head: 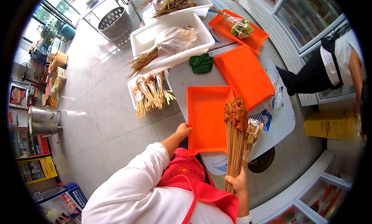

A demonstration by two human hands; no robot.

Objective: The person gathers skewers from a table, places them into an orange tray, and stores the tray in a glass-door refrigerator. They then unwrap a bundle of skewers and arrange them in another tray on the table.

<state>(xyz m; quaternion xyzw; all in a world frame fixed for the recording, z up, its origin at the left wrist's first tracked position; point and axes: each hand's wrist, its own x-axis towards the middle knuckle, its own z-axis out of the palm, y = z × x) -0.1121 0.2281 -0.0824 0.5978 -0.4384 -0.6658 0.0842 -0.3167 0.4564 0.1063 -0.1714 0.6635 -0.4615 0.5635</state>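
My left hand (184, 130) grips the near left rim of a shallow orange plastic tray (207, 122) on the table. In my right hand (238, 180) is a thick bundle of bamboo skewers (236, 148), held by the bare stick ends. Red-brown seasoned meat (237, 110) covers its far end, which overlaps the tray's right side. Beside it lies a smaller bundle of skewers (252, 132), wrapped in clear plastic, with yellowish pieces on it; whether my right hand also grips this one I cannot tell. A second orange tray (245, 76), apparently upside down, lies just beyond.
A dark green cloth or bag (201, 63) lies on the grey table (180, 78). White tubs (139, 44) of skewers stand at the far left, one smaller (132, 90). Another orange tray (257, 41) holds wrapped green vegetable skewers (242, 29). A person in a black apron (314, 67) stands right, by glass-door fridges (308, 26).
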